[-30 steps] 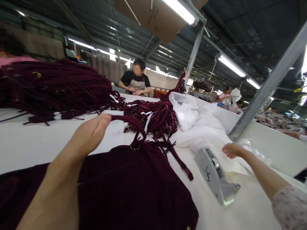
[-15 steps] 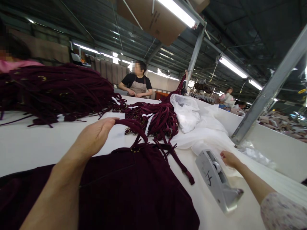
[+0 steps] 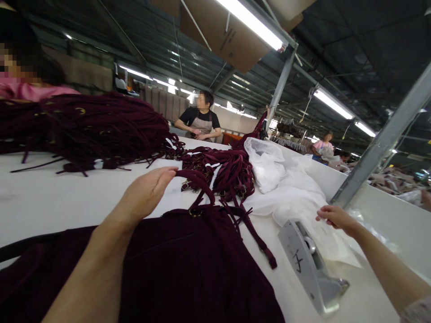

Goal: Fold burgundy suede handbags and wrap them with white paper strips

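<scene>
My left hand (image 3: 148,190) is closed around a dark maroon strap (image 3: 198,178) joined to the top of a maroon garment or bag (image 3: 182,264) lying on the white table. On the right, my right hand (image 3: 333,215) pinches the edge of a thin white translucent sheet (image 3: 296,202). Just below that hand stands a grey tape dispenser (image 3: 308,264) with black marks on its side. A loose maroon strap end (image 3: 261,242) lies between the maroon piece and the dispenser.
Bundled maroon straps (image 3: 232,170) lie behind my left hand, with a larger heap (image 3: 107,130) at the left. A white plastic bag (image 3: 266,166) sits beside them. A slanted metal post (image 3: 380,139) rises at the right. People are beyond the table.
My right hand has drawn the white sheet slightly up and to the right. The left hand still holds the strap. The whole view has shifted a little.
</scene>
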`<action>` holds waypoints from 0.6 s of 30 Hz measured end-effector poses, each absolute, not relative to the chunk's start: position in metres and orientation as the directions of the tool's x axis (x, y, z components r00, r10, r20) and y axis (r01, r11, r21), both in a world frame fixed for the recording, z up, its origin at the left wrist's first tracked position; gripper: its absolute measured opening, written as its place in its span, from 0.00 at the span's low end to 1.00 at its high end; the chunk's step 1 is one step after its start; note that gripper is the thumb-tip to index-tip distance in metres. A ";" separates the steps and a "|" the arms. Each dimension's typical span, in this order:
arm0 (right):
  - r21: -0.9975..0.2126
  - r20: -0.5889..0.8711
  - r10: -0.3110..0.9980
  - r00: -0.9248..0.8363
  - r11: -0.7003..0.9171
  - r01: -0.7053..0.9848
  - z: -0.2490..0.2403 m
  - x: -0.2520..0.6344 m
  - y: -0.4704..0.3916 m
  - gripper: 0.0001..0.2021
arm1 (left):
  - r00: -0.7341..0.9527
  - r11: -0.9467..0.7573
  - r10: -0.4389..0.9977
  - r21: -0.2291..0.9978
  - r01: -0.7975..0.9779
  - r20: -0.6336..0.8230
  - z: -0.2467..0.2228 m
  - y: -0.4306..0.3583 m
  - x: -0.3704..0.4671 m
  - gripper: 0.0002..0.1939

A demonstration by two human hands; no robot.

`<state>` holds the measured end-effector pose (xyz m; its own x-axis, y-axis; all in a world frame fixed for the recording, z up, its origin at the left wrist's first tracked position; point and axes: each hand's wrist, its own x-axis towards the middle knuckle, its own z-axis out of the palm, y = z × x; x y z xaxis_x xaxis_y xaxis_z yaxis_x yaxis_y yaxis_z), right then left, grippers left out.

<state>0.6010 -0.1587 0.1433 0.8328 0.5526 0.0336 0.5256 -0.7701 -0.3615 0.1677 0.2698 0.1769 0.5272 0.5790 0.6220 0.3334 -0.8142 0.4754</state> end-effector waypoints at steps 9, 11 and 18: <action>-0.920 -0.376 0.872 0.314 -0.392 -0.013 0.158 0.430 -0.056 0.12 | 0.488 -0.797 0.602 0.514 0.318 0.632 0.170 0.252 0.157 0.24; -0.887 -0.460 0.879 0.126 -0.460 -0.036 0.144 0.370 -0.016 0.11 | 0.444 -0.770 0.636 0.557 0.311 0.631 0.167 0.248 0.157 0.21; -0.952 -0.222 0.949 0.225 -0.161 -0.260 0.114 0.266 0.129 0.18 | 0.432 -0.775 0.632 0.522 0.356 0.644 0.167 0.221 0.143 0.12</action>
<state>0.2661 0.1291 0.1141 0.2246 0.9489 -0.2219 -0.2598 -0.1611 -0.9521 0.1428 0.2210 0.1668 0.4322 0.6315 0.6437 0.3560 -0.7753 0.5216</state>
